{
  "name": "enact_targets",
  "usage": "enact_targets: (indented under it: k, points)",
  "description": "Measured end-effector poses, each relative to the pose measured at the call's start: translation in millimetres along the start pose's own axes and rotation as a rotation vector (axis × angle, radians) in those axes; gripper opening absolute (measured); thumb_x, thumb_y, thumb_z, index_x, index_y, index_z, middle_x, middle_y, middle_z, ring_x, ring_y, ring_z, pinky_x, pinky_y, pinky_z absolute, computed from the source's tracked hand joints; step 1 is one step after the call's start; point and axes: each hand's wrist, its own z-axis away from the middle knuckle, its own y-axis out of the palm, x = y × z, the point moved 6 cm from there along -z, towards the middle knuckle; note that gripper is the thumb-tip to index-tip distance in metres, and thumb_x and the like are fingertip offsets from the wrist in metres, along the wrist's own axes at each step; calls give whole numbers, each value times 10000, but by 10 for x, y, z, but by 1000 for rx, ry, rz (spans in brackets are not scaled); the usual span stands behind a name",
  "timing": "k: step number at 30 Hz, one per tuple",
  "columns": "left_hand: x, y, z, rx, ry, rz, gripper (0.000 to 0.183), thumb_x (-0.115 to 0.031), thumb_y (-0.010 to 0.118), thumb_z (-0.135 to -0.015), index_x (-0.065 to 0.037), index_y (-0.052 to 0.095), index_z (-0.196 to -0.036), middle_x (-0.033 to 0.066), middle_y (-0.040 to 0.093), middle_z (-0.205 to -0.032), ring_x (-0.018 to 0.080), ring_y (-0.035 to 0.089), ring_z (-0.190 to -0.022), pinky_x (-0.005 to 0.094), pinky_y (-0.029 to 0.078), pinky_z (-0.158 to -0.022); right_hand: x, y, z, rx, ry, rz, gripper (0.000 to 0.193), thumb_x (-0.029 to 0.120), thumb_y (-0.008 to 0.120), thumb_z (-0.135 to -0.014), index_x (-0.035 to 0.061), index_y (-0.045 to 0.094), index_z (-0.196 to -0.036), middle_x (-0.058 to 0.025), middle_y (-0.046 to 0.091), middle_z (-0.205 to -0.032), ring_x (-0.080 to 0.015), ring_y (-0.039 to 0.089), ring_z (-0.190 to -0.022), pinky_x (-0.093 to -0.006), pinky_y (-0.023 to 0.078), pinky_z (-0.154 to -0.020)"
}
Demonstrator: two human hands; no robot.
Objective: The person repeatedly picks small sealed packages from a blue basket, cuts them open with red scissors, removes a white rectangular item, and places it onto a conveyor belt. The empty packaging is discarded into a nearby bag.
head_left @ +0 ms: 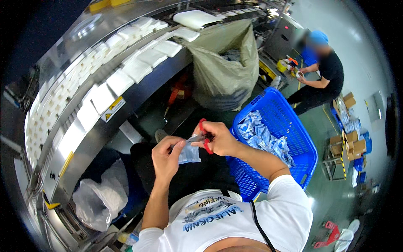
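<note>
My right hand (221, 140) is closed round the red-handled scissors (204, 136). Their blades point left, at the upper edge of a small light-blue and white packet (190, 155). Thumb and fingers of my left hand (166, 153) pinch that packet by its upper end, so it hangs in front of my dark trousers. Whether the blades are cutting into the packet is too small to tell. Beside my right forearm stands a blue plastic basket (305, 145) with a heap of blue and white packets (262, 134) in it.
A conveyor (161, 67) with rows of white folded pieces (119, 82) curves along the left. Ahead stands a large greenish woven sack (222, 75). A clear plastic bag (98, 201) lines a bin at lower left. A co-worker (325, 71) stands at far right, near cardboard boxes (350, 145).
</note>
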Motion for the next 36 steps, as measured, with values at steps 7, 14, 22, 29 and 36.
enact_targets:
  k: [7,14,22,29,36]
  points:
    - [752,-757,-391,-485,-173,597,100,-128,686,-992,-37,720,-1013,-31,654,-834,61,552,-712,220,427,-668,232,228,181,50,-264,-39,275,-53,833,-786,51,578,-803,-114,705,-875,-212,706,-810,-312,550,-705]
    - [84,-649,-370,-260,13,375,130,-161,682,-1020,-35,715,-1013,-4,701,-942,46,558,-762,198,411,-658,-113,16,220,20,44,-82,448,89,946,-697,45,573,-941,-156,712,-1144,-237,679,-1076,-370,521,-969]
    - [-236,-363,-253,-156,175,57,128,-117,692,-1005,6,716,-1027,-3,701,-938,38,557,-792,193,428,-693,390,160,-356,-62,33,235,458,176,947,-736,15,663,-1057,-89,731,-962,-137,663,-835,-299,536,-767]
    - [387,-567,-161,-378,-35,418,100,-136,666,-1028,-51,713,-1004,-36,659,-908,25,517,-741,182,370,-630,69,-218,-365,-257,-23,-332,275,-47,804,-841,35,558,-933,-125,709,-1022,-151,657,-881,-298,541,-784]
    - [261,-308,-206,11,20,95,233,-89,654,-996,2,644,-1211,66,702,-1107,112,644,-894,245,514,-815,-230,-357,-237,-300,229,-865,239,100,798,-906,86,586,-1014,-26,636,-916,-147,630,-803,-293,517,-706]
